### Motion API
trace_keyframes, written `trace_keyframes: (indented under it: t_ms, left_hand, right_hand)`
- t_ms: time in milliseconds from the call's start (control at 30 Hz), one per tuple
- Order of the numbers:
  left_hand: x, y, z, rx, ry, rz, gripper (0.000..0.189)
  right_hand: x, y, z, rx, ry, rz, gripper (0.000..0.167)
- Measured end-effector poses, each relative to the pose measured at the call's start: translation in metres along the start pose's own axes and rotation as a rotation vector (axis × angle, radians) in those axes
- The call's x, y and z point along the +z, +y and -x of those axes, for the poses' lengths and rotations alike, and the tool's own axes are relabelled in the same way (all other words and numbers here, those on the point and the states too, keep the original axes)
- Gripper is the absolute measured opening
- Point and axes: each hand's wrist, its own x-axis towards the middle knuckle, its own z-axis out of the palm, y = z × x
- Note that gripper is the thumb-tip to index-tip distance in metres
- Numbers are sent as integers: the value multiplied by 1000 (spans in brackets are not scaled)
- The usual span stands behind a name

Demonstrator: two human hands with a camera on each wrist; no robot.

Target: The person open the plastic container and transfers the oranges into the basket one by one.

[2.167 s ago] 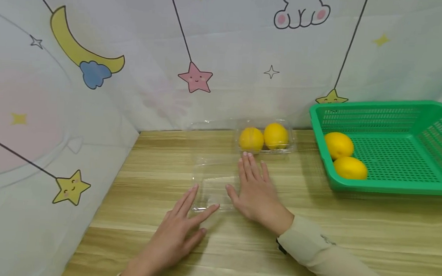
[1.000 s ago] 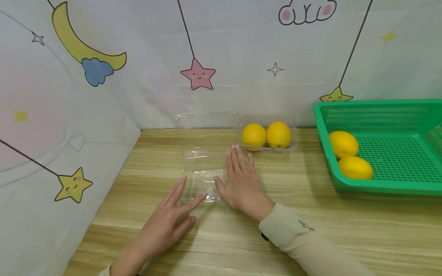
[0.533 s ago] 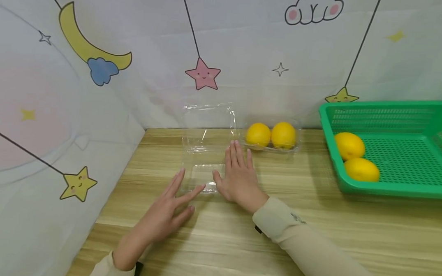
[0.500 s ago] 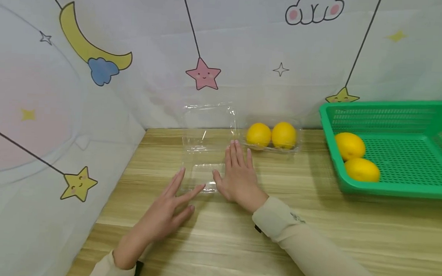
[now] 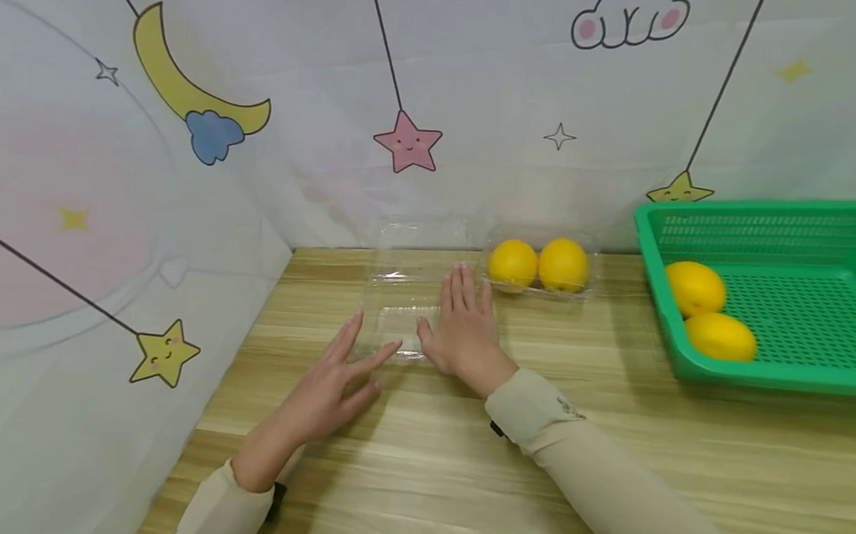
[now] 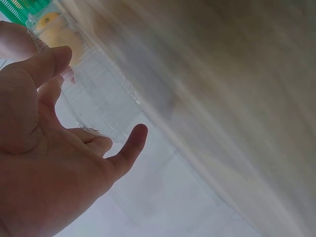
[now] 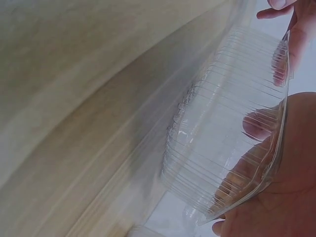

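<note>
A clear plastic clamshell box (image 5: 406, 320) stands unfolded on the table between my two hands, its lid (image 5: 422, 247) raised at the back. My left hand (image 5: 325, 394) has its fingers spread at the box's near left corner. Along the right side lies my right hand (image 5: 464, 332), its fingers extended. Through the ribbed clear wall (image 7: 222, 108), fingers show in the right wrist view. A second clear box (image 5: 591, 282) holding two round yellow-orange fruits (image 5: 513, 263) is just beyond my right fingertips.
At the right stands a green plastic basket (image 5: 656, 309) with two yellow fruits (image 5: 721, 337) near its left wall. A white printed cloth (image 5: 319, 135) hangs along the table's back and left sides. The tabletop (image 5: 405, 457) has a wood-grain pattern.
Both hands and the unfolded box have moved back toward the cloth, and left relative to the fruit box. The head view has shifted, with the basket now farther right.
</note>
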Motion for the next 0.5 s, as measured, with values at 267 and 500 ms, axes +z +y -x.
trace_keyframes:
  t_ms: [267,500]
  left_hand:
    - [0,1,-1,-32,-8,18,60]
    - [-5,0,0,-99,21,-46,61]
  right_hand:
    - [-1,-2,-1,22,16,-31,84]
    - [-6,-6,-10,-21,-1,-146,84]
